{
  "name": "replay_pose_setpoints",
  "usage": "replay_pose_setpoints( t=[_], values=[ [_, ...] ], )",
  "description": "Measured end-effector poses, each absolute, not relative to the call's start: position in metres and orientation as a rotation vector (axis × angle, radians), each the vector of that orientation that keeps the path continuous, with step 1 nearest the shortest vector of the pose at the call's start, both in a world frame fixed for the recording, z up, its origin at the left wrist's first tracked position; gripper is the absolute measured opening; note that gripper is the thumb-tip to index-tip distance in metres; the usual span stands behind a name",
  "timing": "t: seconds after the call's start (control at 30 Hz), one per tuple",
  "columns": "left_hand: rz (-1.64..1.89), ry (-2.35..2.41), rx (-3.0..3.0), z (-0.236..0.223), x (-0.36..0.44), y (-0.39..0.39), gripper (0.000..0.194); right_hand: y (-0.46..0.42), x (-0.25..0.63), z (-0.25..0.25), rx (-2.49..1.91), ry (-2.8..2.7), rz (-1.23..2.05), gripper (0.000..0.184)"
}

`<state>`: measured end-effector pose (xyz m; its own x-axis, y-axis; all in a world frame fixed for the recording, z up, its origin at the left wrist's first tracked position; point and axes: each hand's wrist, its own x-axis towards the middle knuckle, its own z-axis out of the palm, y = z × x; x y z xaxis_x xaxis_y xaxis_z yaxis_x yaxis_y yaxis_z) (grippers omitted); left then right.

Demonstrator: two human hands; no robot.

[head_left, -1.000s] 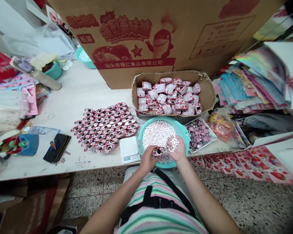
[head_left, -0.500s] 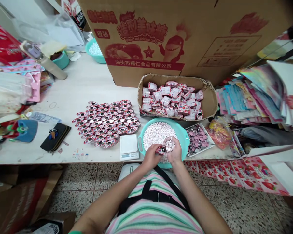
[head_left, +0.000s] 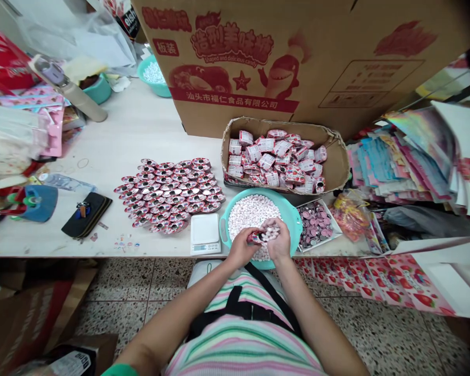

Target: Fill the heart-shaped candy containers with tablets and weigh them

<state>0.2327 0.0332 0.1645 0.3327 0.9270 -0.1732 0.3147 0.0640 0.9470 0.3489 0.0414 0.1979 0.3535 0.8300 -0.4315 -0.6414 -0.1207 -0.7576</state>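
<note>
My left hand [head_left: 243, 247] is closed on a small printed candy box [head_left: 254, 237] with a dark round opening, held over the turquoise basin [head_left: 297, 230]. Cupped beside it, my right hand [head_left: 281, 241] holds a heap of small white candies [head_left: 269, 233], tilted against the box's opening. Beneath both hands, loose white candies [head_left: 250, 211] fill the basin. Left of the basin stands a white digital scale [head_left: 204, 232]. Rows of similar printed boxes [head_left: 172, 196] stand close together further left.
Behind the basin, a cut-down carton [head_left: 337, 167] holds many more printed boxes. A tray of pink and silver round caps [head_left: 317, 224] sits to the right. A large cardboard box [head_left: 235, 120] rises at the back. A dark wallet [head_left: 86, 215] lies at left.
My right hand has tipped toward the box, and the candies have shifted up to its opening. The whole view has moved slightly.
</note>
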Motion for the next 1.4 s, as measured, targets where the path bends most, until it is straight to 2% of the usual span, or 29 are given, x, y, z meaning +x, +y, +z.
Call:
replay_pose_setpoints(
  t=[0.43,1.0,1.4],
  values=[
    [0.747,1.173,1.402,0.165,0.24,0.032,0.044,0.042,0.349,0.207,-1.169,-0.281,1.197,0.032],
    [0.75,1.149,1.355,0.168,0.249,0.03,0.039,0.042,0.35,0.206,-1.268,-0.298,1.065,0.03],
    [0.74,1.143,1.403,0.165,0.251,0.031,0.037,0.041,0.35,0.209,-1.269,-0.288,1.098,0.031]
  ],
)
